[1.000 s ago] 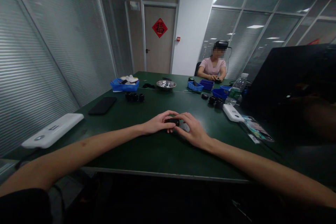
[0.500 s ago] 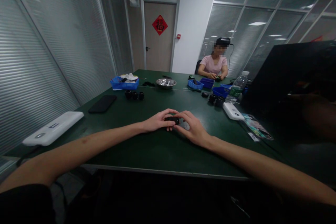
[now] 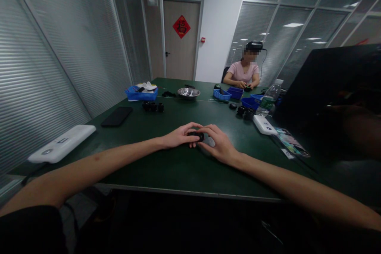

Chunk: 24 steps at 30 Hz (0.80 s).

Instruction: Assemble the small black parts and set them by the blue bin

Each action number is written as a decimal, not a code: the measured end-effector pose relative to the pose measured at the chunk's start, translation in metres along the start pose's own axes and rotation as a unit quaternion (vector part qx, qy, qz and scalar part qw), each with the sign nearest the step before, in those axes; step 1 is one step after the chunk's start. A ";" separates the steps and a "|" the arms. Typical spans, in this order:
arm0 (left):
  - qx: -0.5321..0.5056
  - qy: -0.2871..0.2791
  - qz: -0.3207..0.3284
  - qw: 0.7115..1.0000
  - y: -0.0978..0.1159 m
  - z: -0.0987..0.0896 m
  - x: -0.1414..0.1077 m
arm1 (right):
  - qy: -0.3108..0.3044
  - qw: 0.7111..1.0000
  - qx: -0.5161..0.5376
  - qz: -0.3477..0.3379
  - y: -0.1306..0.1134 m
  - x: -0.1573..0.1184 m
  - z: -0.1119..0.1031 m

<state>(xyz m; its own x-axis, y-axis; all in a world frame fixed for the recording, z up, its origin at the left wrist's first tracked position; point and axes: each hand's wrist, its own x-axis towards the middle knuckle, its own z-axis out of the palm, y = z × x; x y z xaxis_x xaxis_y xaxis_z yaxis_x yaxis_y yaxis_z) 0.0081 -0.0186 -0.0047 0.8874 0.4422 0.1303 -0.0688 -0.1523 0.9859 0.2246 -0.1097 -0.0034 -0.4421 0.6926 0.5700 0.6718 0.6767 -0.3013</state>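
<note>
The small black piece (image 3: 201,136) sits between two hands at the near middle of the green table (image 3: 178,170). The left hand (image 3: 175,138) grips it between thumb and fingers; the right hand (image 3: 222,145) curls at its right end — whether it clamps, I cannot tell. It looks light and stiff, its glossy surface perhaps slippery — best held round the sides, with gentle pressure.

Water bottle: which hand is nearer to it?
Right. The right hand has its fingertips at the black part, in front and to the left of the bottle; the left hand holds that part from farther left.
</note>
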 end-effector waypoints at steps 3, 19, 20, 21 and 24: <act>0.016 -0.003 0.001 1.000 -0.001 0.001 0.000 | 0.010 1.000 0.003 -0.008 0.001 0.000 0.002; 0.075 0.148 0.053 0.985 -0.013 -0.010 0.007 | 0.055 0.989 0.071 0.117 0.011 0.000 0.004; 0.080 0.148 0.052 0.984 -0.013 -0.010 0.007 | 0.050 0.988 0.075 0.126 0.012 0.000 0.005; 0.092 0.146 0.052 0.984 -0.012 -0.011 0.007 | 0.043 0.987 0.076 0.135 0.013 0.000 0.005; 0.150 0.126 0.054 0.979 -0.011 -0.014 0.005 | 0.019 0.987 0.059 0.148 0.015 0.000 0.006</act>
<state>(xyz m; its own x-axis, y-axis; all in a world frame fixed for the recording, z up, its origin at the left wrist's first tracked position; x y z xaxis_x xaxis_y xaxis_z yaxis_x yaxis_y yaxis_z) 0.0068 -0.0022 -0.0136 0.7395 0.6069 0.2913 0.0146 -0.4471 0.8944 0.2316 -0.0980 -0.0124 -0.2129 0.8560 0.4711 0.6930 0.4722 -0.5448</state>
